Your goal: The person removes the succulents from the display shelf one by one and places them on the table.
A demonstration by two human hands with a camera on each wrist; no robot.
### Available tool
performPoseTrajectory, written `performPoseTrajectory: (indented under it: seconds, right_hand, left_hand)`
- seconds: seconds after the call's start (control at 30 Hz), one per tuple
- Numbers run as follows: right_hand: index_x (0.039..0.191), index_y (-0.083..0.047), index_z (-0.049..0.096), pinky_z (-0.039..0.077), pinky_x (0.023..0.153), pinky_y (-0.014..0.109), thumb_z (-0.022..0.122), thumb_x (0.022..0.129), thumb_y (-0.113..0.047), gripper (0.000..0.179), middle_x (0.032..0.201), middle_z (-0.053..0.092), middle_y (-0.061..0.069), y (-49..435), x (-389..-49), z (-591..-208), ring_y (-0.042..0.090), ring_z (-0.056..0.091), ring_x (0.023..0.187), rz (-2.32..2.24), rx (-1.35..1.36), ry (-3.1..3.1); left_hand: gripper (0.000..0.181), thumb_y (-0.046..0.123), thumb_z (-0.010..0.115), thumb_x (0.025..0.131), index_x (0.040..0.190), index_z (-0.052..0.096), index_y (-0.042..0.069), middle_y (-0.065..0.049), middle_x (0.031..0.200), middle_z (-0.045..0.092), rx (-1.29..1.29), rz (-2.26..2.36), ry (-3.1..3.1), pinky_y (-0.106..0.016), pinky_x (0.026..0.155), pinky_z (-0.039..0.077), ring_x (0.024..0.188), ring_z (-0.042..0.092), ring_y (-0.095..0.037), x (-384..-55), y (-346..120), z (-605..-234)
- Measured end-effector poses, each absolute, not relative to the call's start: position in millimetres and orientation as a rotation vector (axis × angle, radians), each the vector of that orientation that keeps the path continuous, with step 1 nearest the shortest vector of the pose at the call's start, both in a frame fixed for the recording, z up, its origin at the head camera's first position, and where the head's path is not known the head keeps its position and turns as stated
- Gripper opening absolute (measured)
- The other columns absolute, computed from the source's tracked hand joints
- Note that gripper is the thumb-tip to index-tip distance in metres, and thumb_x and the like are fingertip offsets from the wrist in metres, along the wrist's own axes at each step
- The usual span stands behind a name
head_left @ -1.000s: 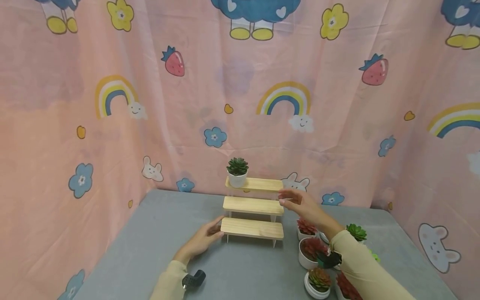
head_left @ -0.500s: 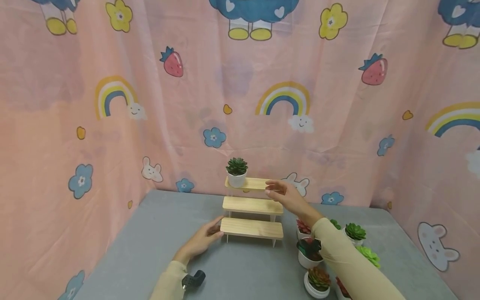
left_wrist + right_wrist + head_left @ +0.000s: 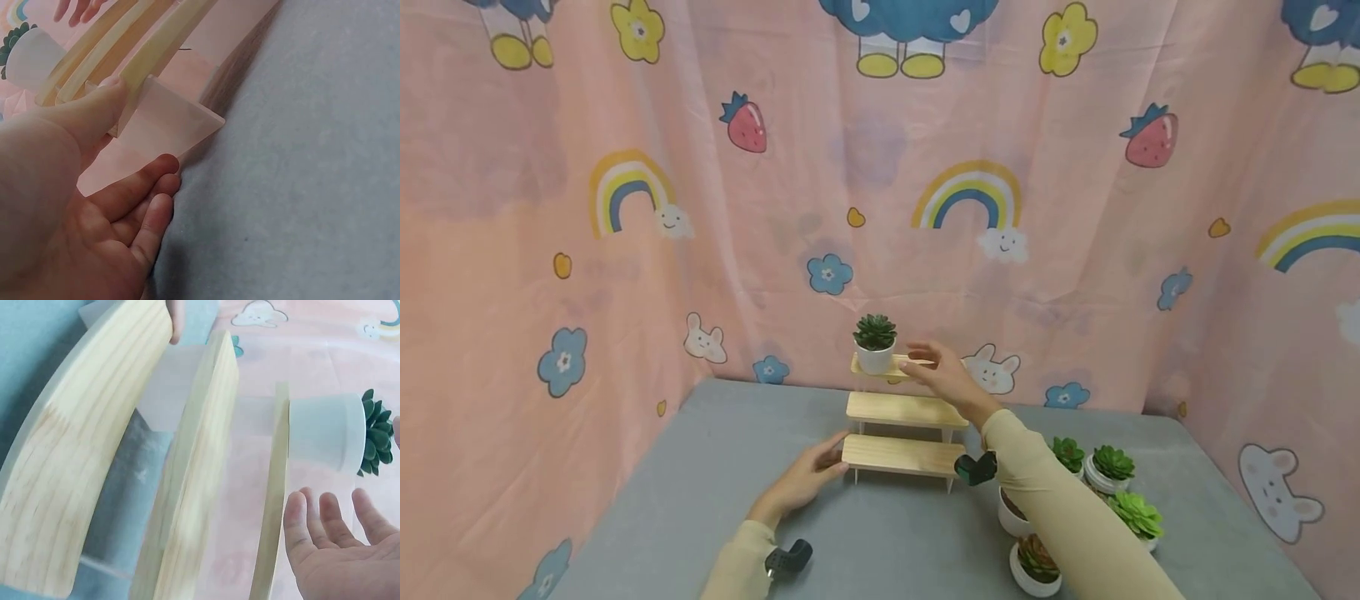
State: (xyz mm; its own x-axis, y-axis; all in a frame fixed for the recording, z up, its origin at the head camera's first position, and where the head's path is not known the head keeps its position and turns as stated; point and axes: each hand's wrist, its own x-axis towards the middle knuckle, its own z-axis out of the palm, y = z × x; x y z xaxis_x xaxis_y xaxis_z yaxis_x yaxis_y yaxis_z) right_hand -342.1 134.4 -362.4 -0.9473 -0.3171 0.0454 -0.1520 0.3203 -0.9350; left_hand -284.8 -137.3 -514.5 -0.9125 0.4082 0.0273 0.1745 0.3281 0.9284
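Observation:
A wooden three-step display stand (image 3: 904, 454) with clear legs stands on the grey table. On the left end of its top step sits a dark green succulent (image 3: 875, 332) in a white pot (image 3: 325, 431). My right hand (image 3: 949, 379) reaches over the top step, fingers spread and apart from the pot, with nothing in the grasp. At the left end of the bottom step, my left hand (image 3: 801, 477) rests with its thumb against the wood. Its other fingers (image 3: 140, 187) extend low beside the clear leg (image 3: 169, 122), close over the table surface.
Several potted succulents stand at the right: dark green (image 3: 1066, 454), mid green (image 3: 1112, 462), bright green (image 3: 1137, 515) and reddish green (image 3: 1036, 560). My right sleeve (image 3: 1060, 508) hides part of the group. A pink patterned curtain (image 3: 775, 208) hangs behind the table (image 3: 722, 433).
My right hand has moved left along the top step toward the potted succulent. The left hand, the stand and the succulent on it have stayed in place.

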Motion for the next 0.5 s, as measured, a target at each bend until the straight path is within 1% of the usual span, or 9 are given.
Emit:
performPoseTrajectory:
  seconds: [0.13, 0.27, 0.37, 0.5]
  right_hand:
    - [0.156, -0.006, 0.034, 0.044, 0.113, 0.057, 0.064, 0.1, -0.023, 0.065, 0.157, 0.038, 0.026, 122.7, -345.6, -360.4, 0.045, 0.045, 0.14, -1.725, -0.394, 2.439]
    - [0.158, -0.007, 0.03, 0.043, 0.113, 0.056, 0.067, 0.098, -0.022, 0.072, 0.157, 0.039, 0.024, 112.0, -349.3, -359.2, 0.043, 0.044, 0.141, -1.772, -0.35, 2.415]
    - [0.158, -0.009, 0.027, 0.044, 0.112, 0.055, 0.069, 0.096, -0.022, 0.076, 0.156, 0.039, 0.023, 103.6, -353.3, -359.7, 0.041, 0.044, 0.142, -1.794, -0.326, 2.389]
    - [0.16, -0.009, 0.023, 0.047, 0.11, 0.056, 0.069, 0.096, -0.021, 0.08, 0.157, 0.037, 0.025, 94.7, -357.6, -359.2, 0.041, 0.043, 0.143, -1.822, -0.32, 2.363]
  left_hand:
    - [0.062, 0.029, 0.058, 0.104, 0.159, 0.034, 0.015, -0.024, 0.141, 0.059, 0.53, 1.626, 2.383, -0.058, 0.108, 0.047, 0.131, 0.057, -0.039, -283.4, -137.2, -515.8]
    - [0.061, 0.027, 0.057, 0.104, 0.159, 0.033, 0.013, -0.026, 0.141, 0.058, 0.554, 1.614, 2.381, -0.058, 0.108, 0.047, 0.13, 0.057, -0.04, -282.1, -137.1, -517.2]
    - [0.062, 0.028, 0.057, 0.104, 0.159, 0.032, 0.013, -0.026, 0.141, 0.058, 0.558, 1.619, 2.372, -0.058, 0.108, 0.047, 0.131, 0.057, -0.041, -281.5, -138.1, -516.9]
    - [0.062, 0.03, 0.057, 0.104, 0.159, 0.034, 0.015, -0.024, 0.142, 0.058, 0.542, 1.619, 2.381, -0.058, 0.108, 0.047, 0.132, 0.056, -0.041, -282.1, -139.2, -516.8]
